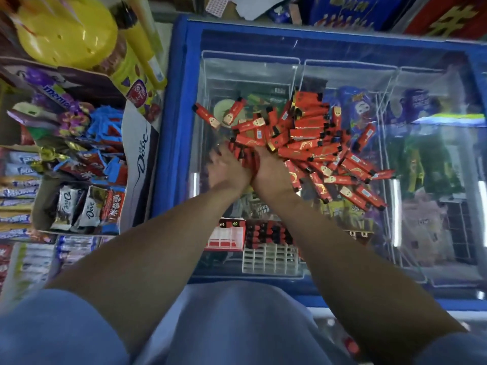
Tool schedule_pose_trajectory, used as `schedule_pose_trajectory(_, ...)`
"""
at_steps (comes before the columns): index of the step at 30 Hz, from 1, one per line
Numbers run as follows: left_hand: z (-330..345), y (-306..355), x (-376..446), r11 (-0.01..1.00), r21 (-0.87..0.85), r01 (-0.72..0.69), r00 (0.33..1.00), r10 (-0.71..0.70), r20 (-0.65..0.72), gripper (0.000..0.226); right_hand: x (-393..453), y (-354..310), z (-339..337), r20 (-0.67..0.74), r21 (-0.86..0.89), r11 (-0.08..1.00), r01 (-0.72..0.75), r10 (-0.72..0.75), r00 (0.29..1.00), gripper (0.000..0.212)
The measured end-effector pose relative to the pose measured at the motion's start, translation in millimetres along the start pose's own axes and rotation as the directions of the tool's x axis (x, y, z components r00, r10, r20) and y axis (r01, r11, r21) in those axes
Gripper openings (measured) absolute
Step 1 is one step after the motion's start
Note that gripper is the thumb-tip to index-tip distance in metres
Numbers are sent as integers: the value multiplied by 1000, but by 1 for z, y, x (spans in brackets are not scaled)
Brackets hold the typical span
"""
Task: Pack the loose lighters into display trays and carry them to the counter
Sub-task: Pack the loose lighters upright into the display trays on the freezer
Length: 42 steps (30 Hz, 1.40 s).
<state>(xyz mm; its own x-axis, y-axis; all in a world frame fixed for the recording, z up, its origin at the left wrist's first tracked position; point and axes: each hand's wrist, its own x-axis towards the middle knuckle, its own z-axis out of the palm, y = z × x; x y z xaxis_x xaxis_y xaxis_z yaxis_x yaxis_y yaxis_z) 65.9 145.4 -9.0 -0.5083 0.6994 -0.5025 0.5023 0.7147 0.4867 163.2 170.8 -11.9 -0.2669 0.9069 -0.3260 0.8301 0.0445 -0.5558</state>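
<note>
Beside "Dove" box (139, 151), red lighters (311, 135).

the person wore a short-sleeved top of plain pale blue cloth (237, 325), loose over the chest and belly. its short sleeves (52, 325) ended above the elbows on both sides, leaving both forearms bare. no watch, ring or bracelet showed on either wrist, and the blurred fingers (218, 156) were bare.

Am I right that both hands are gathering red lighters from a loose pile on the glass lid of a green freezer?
Not quite: the freezer frame is blue, not green. The head view shows both hands, left hand and right hand, gathering red lighters from the pile on its glass lid.
</note>
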Motion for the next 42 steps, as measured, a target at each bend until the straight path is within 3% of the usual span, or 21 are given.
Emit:
schedule_pose_trajectory(2, -7, -3, 4, 1000, -21, -21, 999, 21, 37, 79, -2, 2, -4, 56, 178, 983, -34, 25, 998, 43)
schedule_pose_trajectory(6, -14, -8, 5, 966, -260, 5, 997, 13, 71, 70, -8, 1, -9, 157, 429, 896, -117, 54, 986, 62)
schedule_pose_trajectory(11, -16, -15, 3, 922, -380, 75, 982, -1, 191, 53, -12, 1, -9, 246, 552, 807, -209, 82, 966, 74)
schedule_pose_trajectory(14, -13, -22, 1, 818, -544, 187, 961, -38, 273, 39, -11, 3, -18, 338, 652, 684, -327, 123, 933, 79)
schedule_pose_trajectory(17, -14, -25, -3, 709, -665, 236, 945, -7, 328, 21, -14, 1, -26, 411, 675, 628, -387, 116, 904, 74)
schedule_pose_trajectory(25, -32, -25, -20, 676, -710, 200, 918, 124, 376, 77, -38, -9, -55, 415, 715, 592, -373, 70, 907, 72)
schedule_pose_trajectory(28, -38, -24, -30, 633, -755, 172, 906, 200, 374, 74, -52, -17, -70, 388, 709, 621, -334, 53, 920, 59)
schedule_pose_trajectory(33, -49, -22, -58, 552, -807, 211, 882, 249, 401, 84, -72, -20, -92, 356, 690, 655, -306, 61, 933, 58)
schedule_pose_trajectory(42, -63, -27, -96, 506, -843, 180, 890, 282, 359, 53, -115, -28, -99, 266, 728, 645, -232, 45, 963, 61)
